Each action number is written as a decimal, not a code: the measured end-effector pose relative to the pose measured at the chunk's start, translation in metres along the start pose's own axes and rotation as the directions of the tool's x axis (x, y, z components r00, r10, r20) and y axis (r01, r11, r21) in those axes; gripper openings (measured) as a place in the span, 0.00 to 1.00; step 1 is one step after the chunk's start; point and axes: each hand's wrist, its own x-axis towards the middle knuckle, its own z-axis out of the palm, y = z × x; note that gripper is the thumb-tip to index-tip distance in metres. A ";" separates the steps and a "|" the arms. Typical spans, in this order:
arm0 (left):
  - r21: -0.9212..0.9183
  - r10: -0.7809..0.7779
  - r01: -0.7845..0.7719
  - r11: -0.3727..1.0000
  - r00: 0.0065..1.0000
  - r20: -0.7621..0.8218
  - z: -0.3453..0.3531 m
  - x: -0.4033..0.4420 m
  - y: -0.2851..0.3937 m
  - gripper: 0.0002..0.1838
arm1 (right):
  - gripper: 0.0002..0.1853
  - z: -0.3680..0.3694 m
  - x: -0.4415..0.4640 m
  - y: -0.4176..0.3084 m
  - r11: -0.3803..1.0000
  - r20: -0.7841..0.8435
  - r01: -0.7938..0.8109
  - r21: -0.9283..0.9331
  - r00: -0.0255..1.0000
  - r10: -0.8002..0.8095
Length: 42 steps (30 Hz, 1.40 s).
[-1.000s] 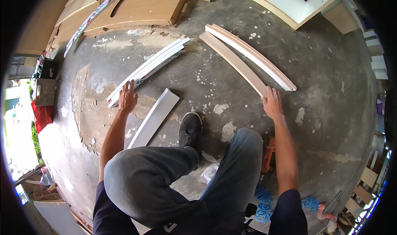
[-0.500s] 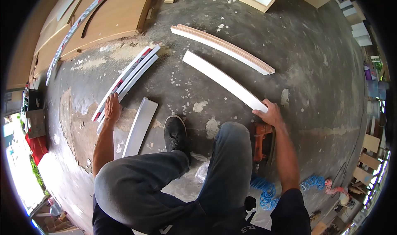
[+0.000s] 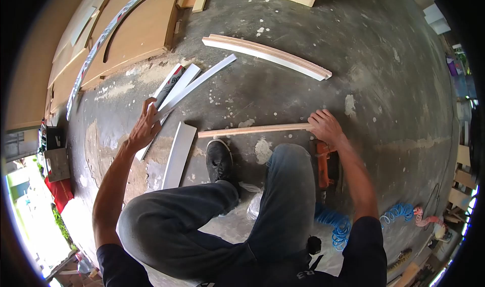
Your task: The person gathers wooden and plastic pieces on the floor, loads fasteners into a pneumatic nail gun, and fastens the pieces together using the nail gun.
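Head view: R hand [image 3: 327, 129] clamps R end of thin wood strip [image 3: 252, 130]; long axis runs approx. L–R, L end just beside white board [image 3: 178, 155]. L hand [image 3: 144, 129], well apart from R, clamps near part of white strip [image 3: 202, 81], axis diag. fwd-R. Plastic bag [image 3: 254, 206] on floor [image 3: 394, 110]; contents: can't tell

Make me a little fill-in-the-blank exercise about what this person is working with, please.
1. The right hand holds the plywood-edged strip by one ____, not by its middle.
2. The power tool beside the right knee is coloured ____.
3. The broad board between the left hand and the shoe has a ____ face.
4. The coiled hose between that knee and the right sleeve is ____.

Missing words: end; orange; white; blue.
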 end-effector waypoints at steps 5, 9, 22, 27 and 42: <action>-0.131 0.045 -0.009 0.991 0.960 0.275 0.017 0.075 0.027 0.29 | 0.09 0.006 0.002 -0.001 0.981 -0.048 -0.176 0.076 0.982 0.180; -0.143 -0.112 0.245 0.959 0.791 0.602 0.040 0.133 0.070 0.27 | 0.12 0.012 -0.013 0.004 0.960 -0.146 -0.252 0.119 0.952 0.268; 0.062 -0.128 0.112 0.992 0.864 0.486 0.173 0.187 0.134 0.36 | 0.26 0.036 -0.052 0.006 0.651 -0.374 -0.629 0.425 0.533 0.759; -0.024 -0.152 0.174 0.985 0.912 0.381 0.206 0.173 0.156 0.38 | 0.21 0.040 -0.053 0.006 0.515 -0.335 -0.505 0.693 0.407 0.849; -0.081 -0.102 0.135 0.988 0.943 0.317 0.211 0.162 0.160 0.38 | 0.18 0.036 -0.038 0.014 0.060 -0.023 -0.211 0.976 0.172 0.985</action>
